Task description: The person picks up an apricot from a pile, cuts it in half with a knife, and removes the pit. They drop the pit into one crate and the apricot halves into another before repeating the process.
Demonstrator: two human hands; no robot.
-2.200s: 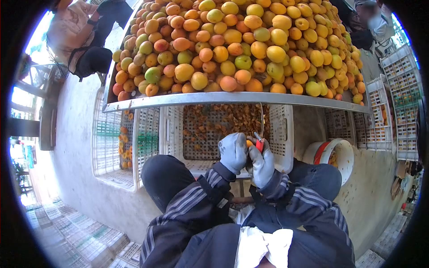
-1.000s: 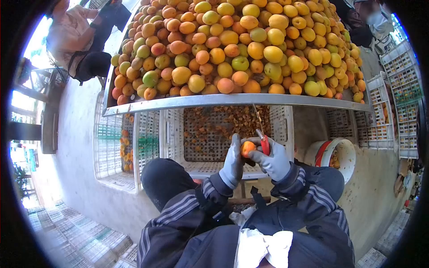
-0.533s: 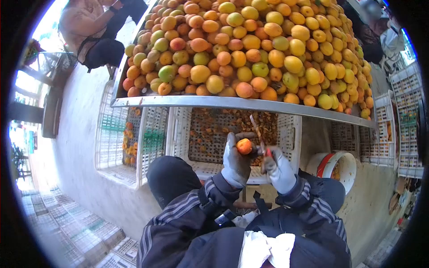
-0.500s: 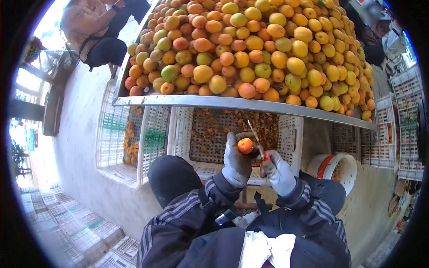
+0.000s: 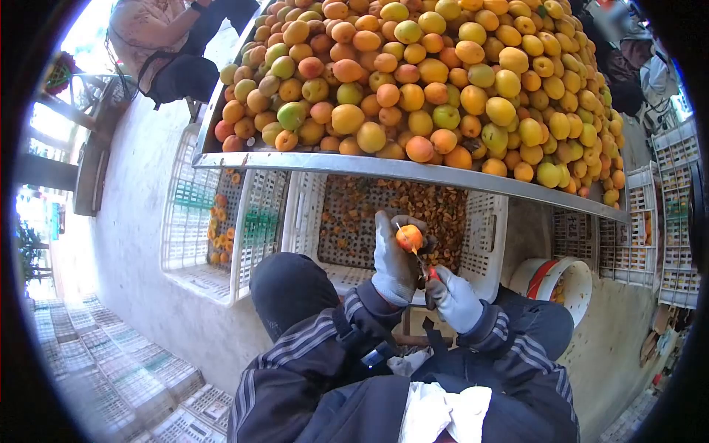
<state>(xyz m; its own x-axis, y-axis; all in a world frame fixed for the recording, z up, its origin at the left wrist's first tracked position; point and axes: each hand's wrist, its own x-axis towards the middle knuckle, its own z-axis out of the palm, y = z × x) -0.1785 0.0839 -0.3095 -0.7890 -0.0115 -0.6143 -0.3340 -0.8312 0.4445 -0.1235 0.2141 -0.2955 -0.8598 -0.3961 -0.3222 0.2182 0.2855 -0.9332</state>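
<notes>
Gloved and dirty at the fingers, my left hand [image 5: 396,262] holds an orange apricot [image 5: 409,238] over a white crate. My right hand [image 5: 456,299], also gloved, grips a thin tool [image 5: 433,274] with a red part near the handle. The tool's narrow metal end lies against the apricot, and its tip shows at the fruit's upper left. Below the hands, the white crate [image 5: 481,244] holds many small orange-brown pieces. A metal-edged table [image 5: 384,168] bears a large heap of apricots [image 5: 443,81] just beyond the hands.
Another white crate [image 5: 247,255] at the left holds apricot pieces. A white bucket [image 5: 576,284] with a red band stands to the right of my knee. More crates [image 5: 639,247] are at the right. Another person [image 5: 159,37] sits at the upper left.
The tool's metal end has moved from beside and above the apricot to against and across it. My right hand is slightly lower, and the view has shifted a little.
</notes>
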